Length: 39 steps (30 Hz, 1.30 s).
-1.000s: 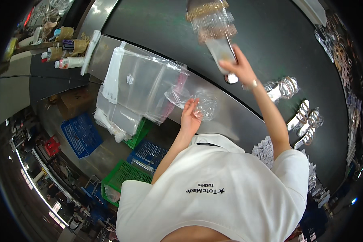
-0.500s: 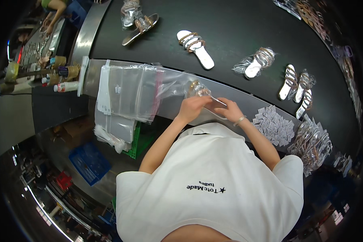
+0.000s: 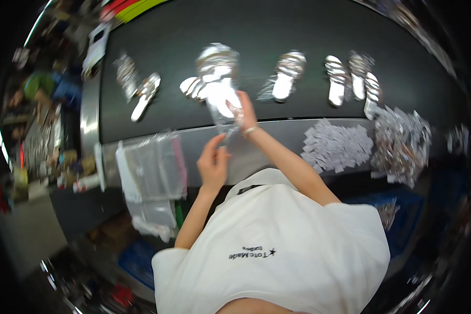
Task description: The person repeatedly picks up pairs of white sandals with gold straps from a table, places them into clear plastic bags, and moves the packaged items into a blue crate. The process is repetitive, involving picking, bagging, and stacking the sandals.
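Observation:
A silver strappy sandal (image 3: 218,68) inside a clear plastic bag (image 3: 228,125) is held up over the dark table, a little blurred. My right hand (image 3: 244,112) grips it at the heel end, fingers partly hidden behind the bag. Closer to me, my left hand (image 3: 213,163) is closed on the bag's loose end. Partly covered by the held sandal, another sandal (image 3: 191,88) rests on the table. To the right of my hands lies a sandal in a bag (image 3: 284,81).
Flat clear bags (image 3: 152,162) are stacked at the near left edge. A heap of small white packets (image 3: 336,145) and a pile of bagged sandals (image 3: 402,144) lie on the right. Several sandals (image 3: 338,81) stand farther right, and two (image 3: 145,97) lie left.
Both hands have moved away from my body with the bagged sandal, which is now stretched out over the dark table. The whole view has turned and shifted.

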{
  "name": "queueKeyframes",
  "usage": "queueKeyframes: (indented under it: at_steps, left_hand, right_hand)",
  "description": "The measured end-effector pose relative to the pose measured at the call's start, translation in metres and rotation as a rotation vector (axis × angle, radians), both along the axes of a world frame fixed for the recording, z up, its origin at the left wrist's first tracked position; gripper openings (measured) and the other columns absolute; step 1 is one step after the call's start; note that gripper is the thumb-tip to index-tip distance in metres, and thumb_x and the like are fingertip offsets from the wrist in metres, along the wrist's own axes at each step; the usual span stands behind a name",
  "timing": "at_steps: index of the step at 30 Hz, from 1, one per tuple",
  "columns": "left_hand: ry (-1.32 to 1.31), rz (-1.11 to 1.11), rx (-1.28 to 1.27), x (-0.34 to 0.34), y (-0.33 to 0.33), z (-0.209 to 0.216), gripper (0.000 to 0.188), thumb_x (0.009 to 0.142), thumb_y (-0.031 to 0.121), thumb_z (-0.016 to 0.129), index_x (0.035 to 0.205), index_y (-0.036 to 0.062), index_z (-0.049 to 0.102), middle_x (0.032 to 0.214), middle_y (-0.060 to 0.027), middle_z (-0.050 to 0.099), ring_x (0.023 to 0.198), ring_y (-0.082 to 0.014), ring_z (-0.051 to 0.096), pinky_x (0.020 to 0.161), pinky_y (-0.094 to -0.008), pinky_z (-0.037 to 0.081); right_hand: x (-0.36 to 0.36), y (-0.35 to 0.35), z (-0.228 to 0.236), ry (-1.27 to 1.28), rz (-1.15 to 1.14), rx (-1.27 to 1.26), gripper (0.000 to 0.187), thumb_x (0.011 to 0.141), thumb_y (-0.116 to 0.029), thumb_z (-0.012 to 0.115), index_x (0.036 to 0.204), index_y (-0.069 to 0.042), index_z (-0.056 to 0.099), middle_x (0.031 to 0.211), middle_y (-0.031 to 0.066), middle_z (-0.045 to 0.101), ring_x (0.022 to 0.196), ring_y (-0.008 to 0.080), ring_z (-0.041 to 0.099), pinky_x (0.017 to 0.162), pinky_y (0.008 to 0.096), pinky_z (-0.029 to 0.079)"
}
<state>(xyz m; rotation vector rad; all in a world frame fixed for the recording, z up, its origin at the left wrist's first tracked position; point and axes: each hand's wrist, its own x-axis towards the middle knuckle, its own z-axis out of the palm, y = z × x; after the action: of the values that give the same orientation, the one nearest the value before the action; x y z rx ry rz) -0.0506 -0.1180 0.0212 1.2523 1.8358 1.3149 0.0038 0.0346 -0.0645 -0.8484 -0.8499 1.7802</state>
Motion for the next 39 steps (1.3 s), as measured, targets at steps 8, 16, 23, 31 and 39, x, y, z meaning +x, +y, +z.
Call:
queueKeyframes:
  at_steps: [8,16,23,31,39]
  left_hand:
    - [-0.102,0.159,-0.052,-0.006,0.048,-0.015,0.023,0.088,0.008,0.051,0.11,0.0012,0.053,0.111,-0.0082,0.057,0.097,-0.0149,0.055,0.076,-0.0256,0.044]
    - [0.182,-0.113,-0.261,0.018,0.103,-0.07,0.024,0.083,0.003,0.051,0.106,0.001,0.054,0.111,-0.0124,0.056,0.1,-0.0243,0.054,0.083,-0.0321,0.042]
    - [0.491,-0.35,-0.374,0.028,0.147,-0.101,0.029,0.082,0.006,0.051,0.111,0.0035,0.052,0.124,-0.0155,0.047,0.118,-0.0343,0.04,0.098,-0.0427,0.031]
    - [0.571,-0.518,-0.166,0.023,0.197,-0.096,0.031,0.084,0.009,0.051,0.114,0.0034,0.053,0.13,-0.0162,0.043,0.122,-0.0363,0.036,0.101,-0.0458,0.026]
    - [-0.159,-0.237,-0.093,0.008,0.162,-0.081,0.027,0.088,0.005,0.048,0.115,-0.002,0.051,0.121,-0.0093,0.051,0.113,-0.0201,0.045,0.096,-0.0328,0.034]
  right_hand:
    - [0.108,0.096,-0.016,-0.833,0.29,0.419,0.06,0.077,-0.026,0.065,0.127,-0.006,0.04,0.104,0.0136,0.059,0.083,0.0246,0.06,0.077,0.0331,0.047]
    - [0.444,0.249,-0.084,-1.632,-0.81,-0.254,0.098,0.062,-0.046,0.075,0.137,-0.014,0.02,0.126,0.022,0.042,0.113,0.0417,0.038,0.097,0.0459,0.031]
    - [0.442,0.307,-0.124,-1.702,-0.819,-0.162,0.064,0.057,-0.048,0.075,0.113,-0.026,0.054,0.111,0.0086,0.058,0.107,0.0294,0.047,0.091,0.0464,0.026]
    - [0.274,0.278,-0.148,-1.183,-0.832,0.058,0.009,0.078,-0.022,0.063,0.082,-0.015,0.064,0.078,0.0068,0.066,0.072,0.0258,0.063,0.065,0.0366,0.047]
    - [0.19,0.203,0.041,-0.678,-0.785,0.254,0.012,0.079,-0.018,0.06,0.081,-0.006,0.06,0.07,0.0061,0.062,0.062,0.0163,0.059,0.061,0.0314,0.046]
